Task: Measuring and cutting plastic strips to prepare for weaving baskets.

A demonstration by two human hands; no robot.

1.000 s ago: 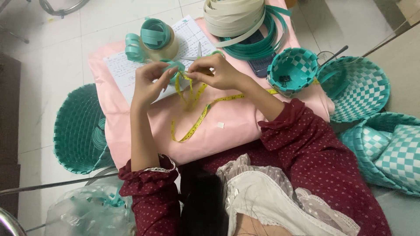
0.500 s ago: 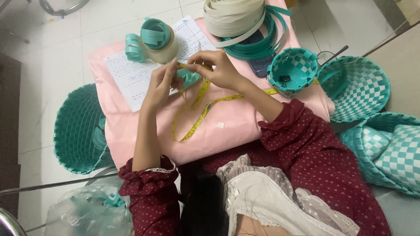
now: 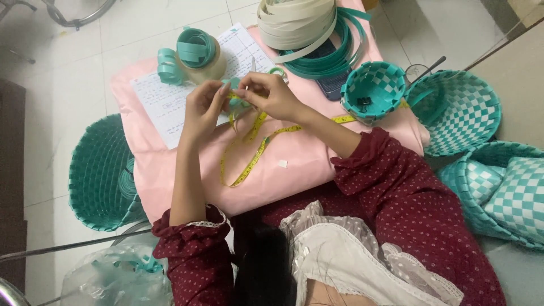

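Both hands have drawn closer together since the earlier frame, meeting over the paper sheet. Nearest, the yellow tape measure (image 3: pixel 252 153) loops across the pink surface (image 3: pixel 294 170), its upper end rising to the hands. Left hand (image 3: pixel 204 107) has its grip closed, fingertips pinching a teal strip (image 3: pixel 237 102); right hand (image 3: pixel 269 96) is likewise closed on the same strip from the other side. Beyond lies the written sheet (image 3: pixel 164 107), then a teal strip roll (image 3: pixel 195 48) and coiled cream and teal strips (image 3: pixel 306 28). A small woven basket (image 3: pixel 371 85) stands right
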